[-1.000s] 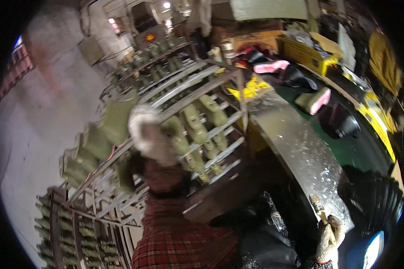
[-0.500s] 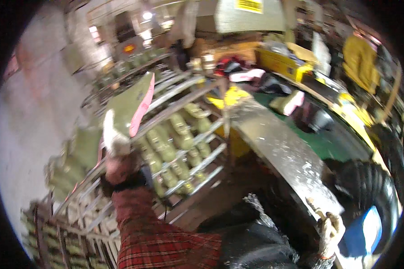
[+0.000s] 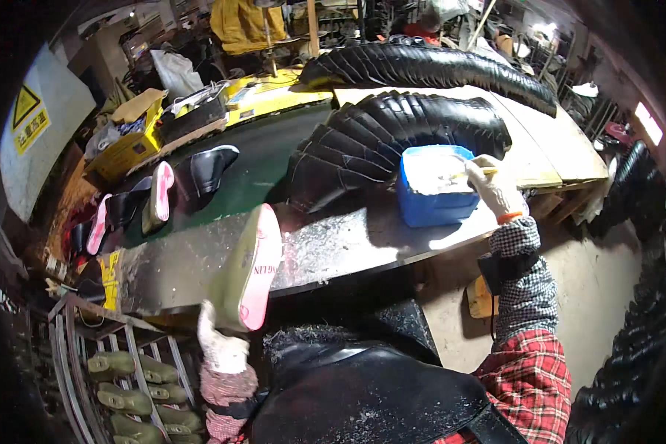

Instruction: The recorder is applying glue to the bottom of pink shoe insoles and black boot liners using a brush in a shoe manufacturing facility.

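Metal bench (image 3: 170, 277), black stack (image 3: 407, 126) behind. L hand (image 3: 223, 346) grips green boot (image 3: 233, 277) by its upper at bench's near edge, pink sole (image 3: 262, 270) turned R & up, prob. so it's clear of the grip. R hand (image 3: 497, 191) pinches brush (image 3: 489, 171) at blue tub (image 3: 438, 205), prob. put there for easy reach; bristles hard to see.

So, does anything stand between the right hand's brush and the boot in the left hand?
Only the wall of the blue tub, left of the brush; nothing else visible stands between the right hand and the boot.
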### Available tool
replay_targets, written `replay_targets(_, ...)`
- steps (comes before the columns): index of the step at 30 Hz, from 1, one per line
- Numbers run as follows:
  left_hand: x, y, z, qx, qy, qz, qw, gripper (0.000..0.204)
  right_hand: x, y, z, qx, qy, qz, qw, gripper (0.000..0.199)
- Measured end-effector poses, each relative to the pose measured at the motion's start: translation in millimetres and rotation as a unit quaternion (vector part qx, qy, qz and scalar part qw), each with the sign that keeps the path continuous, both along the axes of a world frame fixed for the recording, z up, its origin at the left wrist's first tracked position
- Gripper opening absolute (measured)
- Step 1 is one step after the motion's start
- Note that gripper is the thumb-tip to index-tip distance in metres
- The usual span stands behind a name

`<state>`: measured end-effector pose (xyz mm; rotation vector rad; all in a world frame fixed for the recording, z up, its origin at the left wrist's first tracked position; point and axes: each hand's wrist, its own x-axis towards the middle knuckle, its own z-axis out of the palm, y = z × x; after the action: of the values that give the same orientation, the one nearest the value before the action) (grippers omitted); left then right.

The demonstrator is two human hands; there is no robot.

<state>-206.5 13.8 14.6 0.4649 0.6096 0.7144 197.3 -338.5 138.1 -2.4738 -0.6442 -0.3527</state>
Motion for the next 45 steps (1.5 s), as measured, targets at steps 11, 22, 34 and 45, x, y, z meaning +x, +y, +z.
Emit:
replay_targets(11,-40.2,-4.2,-52.0,-0.299,-0.13,-0.169,0.93,0.047,-124.1,71.3,16.2,0.325,0.153,0.157,0.92,0.017)
replay_targets(22,-49.4,5.1,-53.7,-0.3,-0.134,-0.179,0.927,0.054,-126.5,248.2,-51.1,0.204,0.367,0.351,0.837,0.026)
replay_targets(34,-33.0,6.3,-30.3,-0.261,-0.152,-0.198,0.932,0.053,-179.7,246.3,17.0,0.11,0.246,0.463,0.844,0.019)
replay_targets(45,-4.7,6.2,-27.5,-0.1,-0.058,-0.192,0.975,0.057,-214.1,176.8,-16.9,0.192,0.496,0.559,0.636,0.023)
